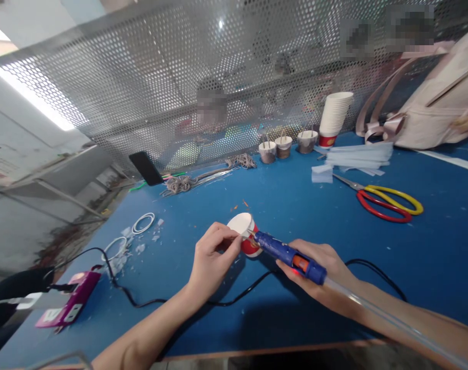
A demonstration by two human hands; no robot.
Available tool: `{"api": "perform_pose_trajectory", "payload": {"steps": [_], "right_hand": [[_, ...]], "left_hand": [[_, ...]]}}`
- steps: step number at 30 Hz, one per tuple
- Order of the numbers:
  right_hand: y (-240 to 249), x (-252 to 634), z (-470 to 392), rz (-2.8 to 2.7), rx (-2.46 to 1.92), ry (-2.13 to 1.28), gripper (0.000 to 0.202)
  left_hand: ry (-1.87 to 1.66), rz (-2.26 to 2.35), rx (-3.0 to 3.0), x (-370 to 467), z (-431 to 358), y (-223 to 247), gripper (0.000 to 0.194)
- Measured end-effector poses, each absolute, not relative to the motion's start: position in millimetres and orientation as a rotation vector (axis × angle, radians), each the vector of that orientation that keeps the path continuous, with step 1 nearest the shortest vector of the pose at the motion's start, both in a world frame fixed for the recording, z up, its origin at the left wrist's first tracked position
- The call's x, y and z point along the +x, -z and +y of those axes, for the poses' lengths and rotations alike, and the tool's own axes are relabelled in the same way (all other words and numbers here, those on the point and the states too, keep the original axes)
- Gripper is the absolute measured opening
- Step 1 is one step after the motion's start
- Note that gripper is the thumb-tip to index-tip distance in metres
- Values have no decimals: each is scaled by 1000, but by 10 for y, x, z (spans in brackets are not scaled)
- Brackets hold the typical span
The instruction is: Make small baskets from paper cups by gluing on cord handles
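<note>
A small red-and-white paper cup point(240, 224) stands tilted near the middle of the blue table, its white end facing up. My left hand point(217, 253) is closed at the cup's near side, thumb and forefinger pinched against it. Whether a small piece lies between those fingertips is hard to make out. Wrapped round a blue hot glue gun point(283, 253), my right hand point(326, 272) is closed on its handle. The gun's nozzle points left and meets the cup's side by my left fingertips. A long clear glue stick point(372, 303) sticks out of its back end, and a red light glows below.
Scissors point(376, 195) with red and yellow handles lie right, near pale strips point(357, 156). Behind stand a cup stack point(336, 115) and covered cups point(283, 146) before a perforated metal screen point(172, 77). A black cord point(141, 304) crosses to a purple power strip point(70, 303).
</note>
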State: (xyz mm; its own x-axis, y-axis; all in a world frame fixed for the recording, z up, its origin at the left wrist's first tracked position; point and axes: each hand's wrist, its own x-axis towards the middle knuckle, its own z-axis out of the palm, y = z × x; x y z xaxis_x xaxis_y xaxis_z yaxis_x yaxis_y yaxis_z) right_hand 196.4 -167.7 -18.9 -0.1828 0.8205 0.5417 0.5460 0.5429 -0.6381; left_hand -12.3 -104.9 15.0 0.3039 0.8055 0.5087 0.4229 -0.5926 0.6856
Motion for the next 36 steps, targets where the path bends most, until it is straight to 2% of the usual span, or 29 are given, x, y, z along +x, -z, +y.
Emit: {"api": "perform_pose_trajectory", "payload": {"steps": [36], "right_hand": [[249,2019,-1679,-1844,-1068,-372,6]], "left_hand": [[-1191,1074,2127,-138,-1042,-158,10]]}}
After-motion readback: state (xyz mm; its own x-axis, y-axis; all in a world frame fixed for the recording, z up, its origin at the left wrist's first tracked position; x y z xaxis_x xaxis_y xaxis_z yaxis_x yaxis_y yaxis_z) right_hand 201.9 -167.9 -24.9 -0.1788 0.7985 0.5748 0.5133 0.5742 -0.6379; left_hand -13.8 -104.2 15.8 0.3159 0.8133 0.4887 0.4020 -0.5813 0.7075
